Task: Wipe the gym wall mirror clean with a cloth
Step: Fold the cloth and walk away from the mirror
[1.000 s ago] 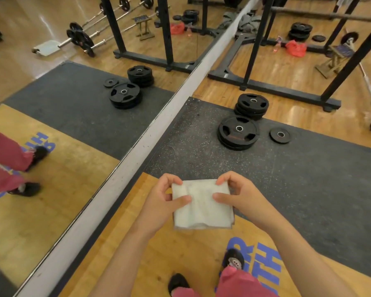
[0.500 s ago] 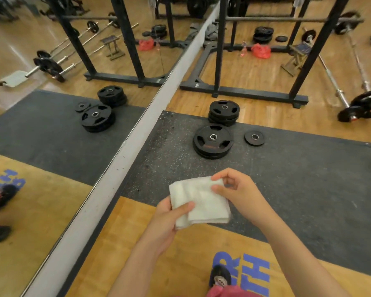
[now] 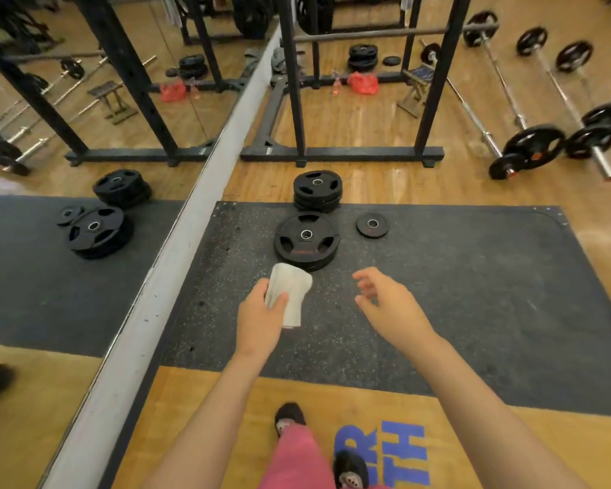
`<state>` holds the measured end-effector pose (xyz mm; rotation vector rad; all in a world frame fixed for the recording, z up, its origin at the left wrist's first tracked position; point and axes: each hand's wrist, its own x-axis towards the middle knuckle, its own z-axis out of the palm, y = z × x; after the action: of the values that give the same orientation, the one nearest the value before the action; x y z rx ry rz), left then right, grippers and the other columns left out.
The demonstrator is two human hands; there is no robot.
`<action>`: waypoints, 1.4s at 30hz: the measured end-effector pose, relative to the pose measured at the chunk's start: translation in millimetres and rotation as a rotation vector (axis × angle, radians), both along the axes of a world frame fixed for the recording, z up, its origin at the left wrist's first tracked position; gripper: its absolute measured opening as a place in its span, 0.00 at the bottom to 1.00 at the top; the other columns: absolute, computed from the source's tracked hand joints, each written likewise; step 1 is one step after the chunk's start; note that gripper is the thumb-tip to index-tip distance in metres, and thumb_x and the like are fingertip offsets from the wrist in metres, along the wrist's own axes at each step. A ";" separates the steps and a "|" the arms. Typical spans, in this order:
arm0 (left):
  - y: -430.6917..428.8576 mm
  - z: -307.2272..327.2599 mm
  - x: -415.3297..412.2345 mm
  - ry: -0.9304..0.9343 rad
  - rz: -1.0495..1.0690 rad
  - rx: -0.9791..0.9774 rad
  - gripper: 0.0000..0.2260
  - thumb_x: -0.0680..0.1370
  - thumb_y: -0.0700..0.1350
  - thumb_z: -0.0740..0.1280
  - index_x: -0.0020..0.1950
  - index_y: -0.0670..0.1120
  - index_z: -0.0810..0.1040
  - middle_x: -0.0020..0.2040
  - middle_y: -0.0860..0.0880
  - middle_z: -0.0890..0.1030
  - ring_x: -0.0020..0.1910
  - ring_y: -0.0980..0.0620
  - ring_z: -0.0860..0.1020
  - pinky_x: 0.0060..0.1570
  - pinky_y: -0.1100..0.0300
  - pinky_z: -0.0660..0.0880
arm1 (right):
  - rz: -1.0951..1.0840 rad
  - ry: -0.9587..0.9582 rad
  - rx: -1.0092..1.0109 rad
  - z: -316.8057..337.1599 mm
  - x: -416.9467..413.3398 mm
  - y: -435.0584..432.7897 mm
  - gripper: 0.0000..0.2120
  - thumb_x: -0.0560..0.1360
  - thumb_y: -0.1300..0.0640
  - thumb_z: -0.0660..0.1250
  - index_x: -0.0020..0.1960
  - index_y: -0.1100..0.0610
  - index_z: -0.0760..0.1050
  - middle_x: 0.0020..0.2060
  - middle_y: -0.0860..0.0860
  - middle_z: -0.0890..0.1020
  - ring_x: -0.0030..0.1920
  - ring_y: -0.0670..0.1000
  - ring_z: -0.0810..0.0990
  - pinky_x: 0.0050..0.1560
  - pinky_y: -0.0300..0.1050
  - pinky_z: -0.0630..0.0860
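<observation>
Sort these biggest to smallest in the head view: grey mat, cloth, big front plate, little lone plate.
1. grey mat
2. big front plate
3. cloth, nearer the camera, so its rank is unsure
4. little lone plate

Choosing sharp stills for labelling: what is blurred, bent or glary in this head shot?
Head view: the right hand is motion-smeared at the fingers; the left hand and cloth are only slightly soft; wide-angle distortion splays the rack uprights outward; a pale sheen lies on the wood floor at the right edge; lighting is even, shadows faint.

Single head-worn wide-angle view, forward and steeply down, near the hands [image 3: 332, 308].
</observation>
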<state>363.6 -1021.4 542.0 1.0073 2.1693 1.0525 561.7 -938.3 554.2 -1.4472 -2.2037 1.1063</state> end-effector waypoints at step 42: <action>456.6 -21.3 -251.1 0.498 -0.217 -0.186 0.05 0.80 0.45 0.62 0.50 0.45 0.75 0.36 0.48 0.77 0.38 0.41 0.78 0.35 0.52 0.70 | 0.182 -0.574 -0.050 -20.9 -241.8 484.5 0.18 0.82 0.47 0.57 0.71 0.46 0.68 0.62 0.49 0.79 0.60 0.54 0.78 0.51 0.47 0.73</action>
<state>112.5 -564.7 520.7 1.4946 2.4074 0.5237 319.9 -453.8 533.3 -1.7880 -2.7545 0.8744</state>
